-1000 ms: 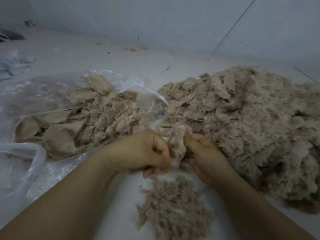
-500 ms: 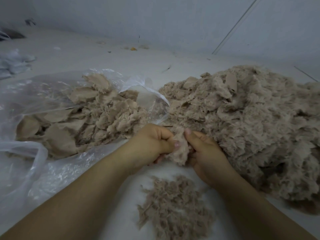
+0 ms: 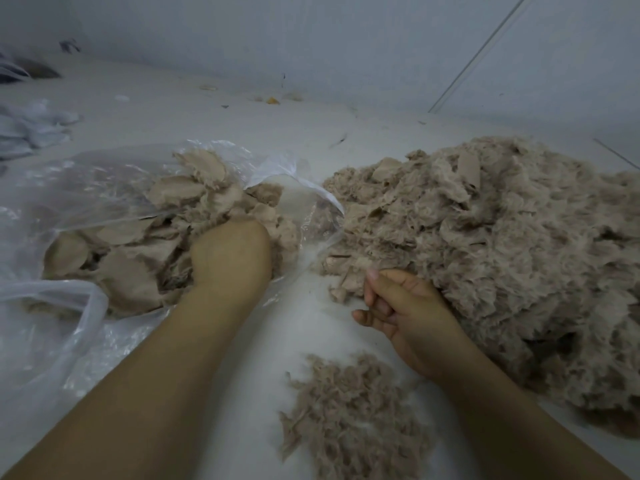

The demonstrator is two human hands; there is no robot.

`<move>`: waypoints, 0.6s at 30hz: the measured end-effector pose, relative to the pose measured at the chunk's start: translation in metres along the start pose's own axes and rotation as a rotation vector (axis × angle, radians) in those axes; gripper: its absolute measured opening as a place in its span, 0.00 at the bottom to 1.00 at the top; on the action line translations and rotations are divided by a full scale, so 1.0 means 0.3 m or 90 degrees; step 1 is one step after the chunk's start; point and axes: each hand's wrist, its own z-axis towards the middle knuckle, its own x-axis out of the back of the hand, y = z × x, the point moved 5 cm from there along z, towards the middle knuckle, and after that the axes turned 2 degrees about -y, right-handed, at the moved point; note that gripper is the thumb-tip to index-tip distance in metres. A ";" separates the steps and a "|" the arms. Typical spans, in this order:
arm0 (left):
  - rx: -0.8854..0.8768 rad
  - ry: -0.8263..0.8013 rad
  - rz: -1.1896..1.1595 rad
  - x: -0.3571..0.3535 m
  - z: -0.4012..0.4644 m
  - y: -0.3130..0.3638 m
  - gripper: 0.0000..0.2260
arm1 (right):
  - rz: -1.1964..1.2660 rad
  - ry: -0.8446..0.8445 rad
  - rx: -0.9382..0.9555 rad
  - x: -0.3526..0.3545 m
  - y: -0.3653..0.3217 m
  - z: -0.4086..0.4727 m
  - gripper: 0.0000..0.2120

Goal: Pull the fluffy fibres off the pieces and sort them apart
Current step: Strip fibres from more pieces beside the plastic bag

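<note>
1. Quick read of where things sit: the left hand [image 3: 230,252] is knuckles-up on the stripped pieces [image 3: 138,244] inside the clear plastic bag [image 3: 86,306]. Its fingers are buried in there, so I honestly can't tell if it's gripping a piece or has let go. The right hand [image 3: 398,306] lies beside the big unsorted heap [image 3: 502,254], fingers loosely curled, holding nothing that I can see, thumb tip just at a loose scrap on the heap's edge

2. Main worry is cross-contamination. The bag's mouth lies right next to the heap, nearly touching it. One careless drag and fluffy stuff from the heap slides into the done pile

3. The small fibre pile [image 3: 349,420] sits on the bench [image 3: 294,323] between the two forearms, just by the right one. Looks light as anything, so a sweep of an arm could scatter it or push it back into the heap

4. If the left hand comes out of the bag with bits clinging to its fingers, cleaned pieces could get dragged onto the bench and mixed with the fibres

5. The bag film looks thin and floppy, so its edge could fold over the pieces and hide the opening on the next drop

6. Everything is the same beige in dim light. Easy to grab a piece that's only half stripped and call it done, so I'd check both sides
</note>
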 end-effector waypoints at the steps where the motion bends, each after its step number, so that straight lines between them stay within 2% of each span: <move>1: -0.005 -0.032 0.009 -0.010 -0.002 0.004 0.07 | 0.011 0.010 -0.003 0.000 -0.002 -0.001 0.15; 3: -0.031 -0.018 0.006 -0.009 -0.010 0.017 0.06 | 0.038 0.030 -0.011 -0.001 -0.006 -0.001 0.17; 5: -0.067 0.054 -0.012 0.018 -0.022 0.044 0.03 | 0.059 0.041 -0.018 0.000 -0.007 -0.001 0.18; 7: -0.139 0.117 -0.073 0.042 -0.045 0.095 0.02 | 0.069 0.035 -0.019 -0.002 -0.008 -0.002 0.19; 8: -0.172 0.114 -0.122 0.034 -0.060 0.123 0.03 | 0.071 0.028 -0.017 -0.004 -0.008 -0.003 0.18; 9: -0.189 0.069 -0.196 0.016 -0.075 0.150 0.05 | 0.072 0.019 -0.014 -0.005 -0.009 -0.003 0.18; 12: -0.199 -0.170 -0.409 -0.064 -0.104 0.219 0.08 | 0.065 -0.005 -0.013 -0.006 -0.011 -0.006 0.18; 16: -0.043 -0.316 -0.697 -0.110 -0.108 0.217 0.09 | 0.052 0.001 -0.010 -0.004 -0.010 -0.004 0.18; 18: 0.005 -0.349 -0.762 -0.111 -0.117 0.218 0.10 | 0.051 0.001 -0.006 -0.003 -0.007 -0.002 0.17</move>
